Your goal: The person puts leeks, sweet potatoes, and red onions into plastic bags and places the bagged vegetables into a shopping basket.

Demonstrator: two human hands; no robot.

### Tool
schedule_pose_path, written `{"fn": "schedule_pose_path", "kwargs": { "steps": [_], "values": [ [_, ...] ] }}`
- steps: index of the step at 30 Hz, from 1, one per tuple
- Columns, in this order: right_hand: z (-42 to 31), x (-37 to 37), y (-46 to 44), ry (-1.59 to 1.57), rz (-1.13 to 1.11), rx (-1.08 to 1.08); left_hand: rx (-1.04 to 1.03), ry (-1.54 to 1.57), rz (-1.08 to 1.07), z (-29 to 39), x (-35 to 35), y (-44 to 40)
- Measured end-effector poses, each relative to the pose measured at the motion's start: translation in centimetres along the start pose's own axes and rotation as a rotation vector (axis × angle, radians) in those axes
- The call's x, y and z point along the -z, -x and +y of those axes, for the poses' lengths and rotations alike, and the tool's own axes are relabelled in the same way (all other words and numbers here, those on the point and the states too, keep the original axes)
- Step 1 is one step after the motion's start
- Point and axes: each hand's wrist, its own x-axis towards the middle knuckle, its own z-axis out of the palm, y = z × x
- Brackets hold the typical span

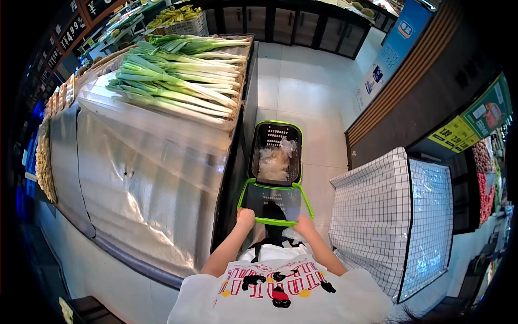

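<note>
A black shopping basket with a green rim (278,122) stands on the floor in front of me. Clear plastic bags (275,162) lie inside it, one around something pale brown that I cannot make out. The basket's green handle (270,221) reaches back towards my body. My left hand (245,217) is closed around its left corner, and my right hand (305,224) grips the right end. A crumpled clear plastic bag (293,235) shows just below my right hand; whether I hold it is unclear.
To the left stands a display counter (156,178) covered in shiny sheeting, with leeks (178,75) piled at its far end. A checked cloth-covered stand (372,216) is close on the right, beside a dark pillar (421,102). Pale floor tiles (302,81) run ahead between them.
</note>
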Motion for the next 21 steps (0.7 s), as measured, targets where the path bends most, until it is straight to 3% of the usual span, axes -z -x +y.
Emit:
{"fn": "schedule_pose_path", "kwargs": {
  "steps": [2,3,7,15,21],
  "values": [
    [1.7,0.6,0.3,0.004,0.006,-0.043,-0.042,0.045,0.052,1.9,-0.2,-0.1],
    [-3.3,3.0,-7.3,-0.049,0.014,0.019,0.001,-0.024,0.063,-3.8,3.7,-6.1],
    [-1.1,6.9,-13.1,-0.038,0.072,0.028,0.015,0.047,0.084,-2.1,6.8,-12.4],
    [-2.0,16.0,-25.6,-0.065,0.057,0.005,-0.348,0.338,0.276,-1.6,14.3,-23.9],
    [-1.6,22.6,-34.0,-0.030,0.066,-0.014,-0.317,0.370,0.135,-1.8,18.7,-33.6]
  ]
}}
